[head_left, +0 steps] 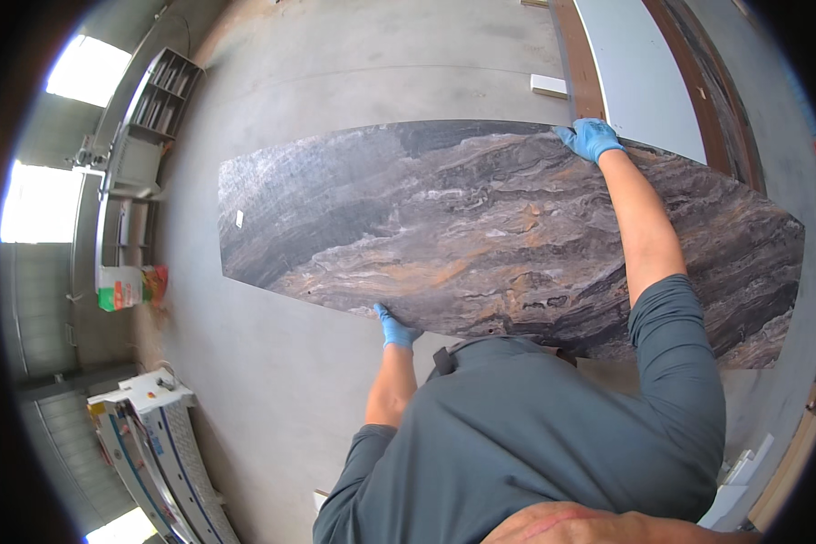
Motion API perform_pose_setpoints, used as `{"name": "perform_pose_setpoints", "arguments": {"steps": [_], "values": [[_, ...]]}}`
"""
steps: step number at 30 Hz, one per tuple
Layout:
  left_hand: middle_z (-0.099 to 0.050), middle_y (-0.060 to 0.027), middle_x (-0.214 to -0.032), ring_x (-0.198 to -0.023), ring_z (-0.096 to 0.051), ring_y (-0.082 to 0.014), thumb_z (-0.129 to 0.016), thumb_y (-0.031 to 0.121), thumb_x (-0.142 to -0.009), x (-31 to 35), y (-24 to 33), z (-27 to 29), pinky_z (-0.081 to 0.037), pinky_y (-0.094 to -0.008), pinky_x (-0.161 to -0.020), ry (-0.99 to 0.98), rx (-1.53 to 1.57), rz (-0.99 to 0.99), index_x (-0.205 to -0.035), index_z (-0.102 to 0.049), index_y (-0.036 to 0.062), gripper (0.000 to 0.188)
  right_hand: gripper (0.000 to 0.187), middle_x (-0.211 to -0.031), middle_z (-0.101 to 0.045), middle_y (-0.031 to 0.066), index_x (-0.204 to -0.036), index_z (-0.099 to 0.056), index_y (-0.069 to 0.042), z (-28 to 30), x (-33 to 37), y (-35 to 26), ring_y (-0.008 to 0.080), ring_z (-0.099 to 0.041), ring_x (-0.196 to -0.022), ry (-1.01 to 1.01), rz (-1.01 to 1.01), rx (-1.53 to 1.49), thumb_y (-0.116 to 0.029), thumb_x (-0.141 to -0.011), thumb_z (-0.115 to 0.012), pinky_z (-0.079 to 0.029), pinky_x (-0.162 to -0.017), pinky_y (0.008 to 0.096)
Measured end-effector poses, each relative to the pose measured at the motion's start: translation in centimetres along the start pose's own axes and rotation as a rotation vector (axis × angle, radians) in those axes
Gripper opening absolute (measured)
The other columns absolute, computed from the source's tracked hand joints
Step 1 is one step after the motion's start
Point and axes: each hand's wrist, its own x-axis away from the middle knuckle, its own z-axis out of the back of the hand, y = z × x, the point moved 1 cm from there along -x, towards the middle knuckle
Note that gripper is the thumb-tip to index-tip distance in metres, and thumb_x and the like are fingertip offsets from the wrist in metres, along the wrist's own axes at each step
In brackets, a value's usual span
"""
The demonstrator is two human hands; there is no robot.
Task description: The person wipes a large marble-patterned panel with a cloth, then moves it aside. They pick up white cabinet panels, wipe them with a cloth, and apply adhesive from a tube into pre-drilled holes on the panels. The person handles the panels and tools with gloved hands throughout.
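Observation:
A large dark panel (444,227) with a grey, brown and rust stone pattern spans the view in front of my body. A small white label (239,218) sits near its left end. My left hand (396,329), in a blue glove, grips the near edge, its thumb on the top face and the other fingers hidden. Across the panel, my right arm reaches to the far edge. There my right hand (591,139), also gloved in blue, is closed over the rim, with its fingertips partly out of sight.
Beyond the far edge at right lie long boards, one pale blue (639,72) and one brown (580,68). A white block (548,86) is beside them. Shelving (165,95), a green-and-white bag (122,288) and long metal-framed equipment (177,444) line the left side.

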Motion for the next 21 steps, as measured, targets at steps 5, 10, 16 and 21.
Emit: {"name": "perform_pose_setpoints", "arguments": {"steps": [5,10,16,21], "values": [[-0.039,-0.0058,-0.165,-0.149,-0.035,-0.0368,-0.038,0.089,-0.087,0.1,1.2,1.5,-0.027,-0.0627,-0.121,0.017,-0.017,-0.018,-0.159,-0.040,0.0239,0.097,0.080,-0.118,-0.070,0.0289,-0.108,-0.077,-0.001,-1.7,0.5,-1.3,0.0459,-0.066,-0.113,0.026,-0.002,0.004,-0.073,-0.096,-0.045,-0.052,-0.100,0.0509],[-0.036,-0.0061,-0.166,-0.151,-0.032,-0.0372,-0.038,0.088,-0.089,0.3,3.7,2.1,-0.024,-0.0644,-0.121,0.021,-0.028,0.018,-0.160,-0.039,0.0228,0.097,0.079,-0.120,-0.070,0.0282,-0.111,-0.076,0.000,-2.8,1.3,-2.4,0.0456,-0.066,-0.115,-0.054,-0.007,0.029,-0.071,-0.098,-0.044,-0.052,-0.101,0.0511],[-0.038,-0.0064,-0.166,-0.151,-0.032,-0.0362,-0.037,0.089,-0.088,-0.1,3.2,1.8,-0.023,-0.0650,-0.121,-0.039,-0.036,0.026,-0.160,-0.039,0.0222,0.098,0.076,-0.117,-0.070,0.0276,-0.111,-0.076,-0.001,-2.1,0.4,-2.7,0.0449,-0.067,-0.112,0.064,0.006,-0.015,-0.071,-0.097,-0.047,-0.053,-0.098,0.0509],[-0.043,-0.0045,-0.163,-0.147,-0.038,-0.0340,-0.041,0.093,-0.083,-0.7,4.4,2.7,-0.028,-0.0605,-0.121,0.001,-0.041,0.010,-0.158,-0.042,0.0223,0.103,0.078,-0.115,-0.071,0.0274,-0.109,-0.077,-0.002,-3.3,0.7,-2.8,0.0459,-0.067,-0.110,0.039,-0.004,-0.006,-0.073,-0.096,-0.047,-0.054,-0.096,0.0507]]}}
